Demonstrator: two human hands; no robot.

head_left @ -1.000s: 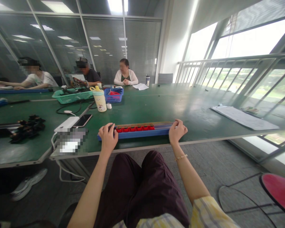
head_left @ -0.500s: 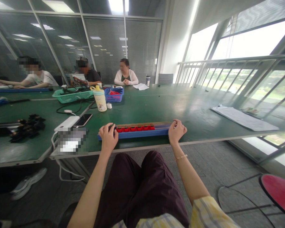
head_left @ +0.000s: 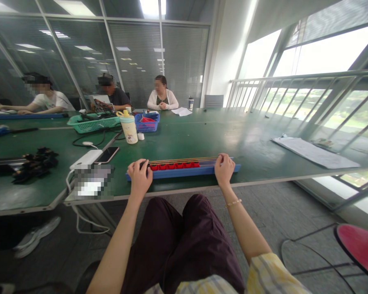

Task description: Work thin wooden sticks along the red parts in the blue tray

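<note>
A long blue rail tray [head_left: 184,171] lies along the near edge of the green table [head_left: 221,139]. A row of red clips [head_left: 174,165] fills its left half, and thin rods run along its back. My left hand [head_left: 139,176] rests on the tray's left part, fingers curled over it beside the red clips. Farther right, my right hand [head_left: 223,168] lies on the tray a little in from its right end, its fingers bent down onto the tray. The tray's right tip shows past that hand.
A phone [head_left: 108,154] and white power bank [head_left: 86,159] lie left of the tray. Behind stand a yellow-lidded bottle [head_left: 129,127], a blue basket [head_left: 146,123] and a green basket [head_left: 93,123]. Papers [head_left: 314,152] lie at right. Three people sit at the far side.
My right hand has slid left along the tray, uncovering its right end. The left hand and the tray have stayed put.
</note>
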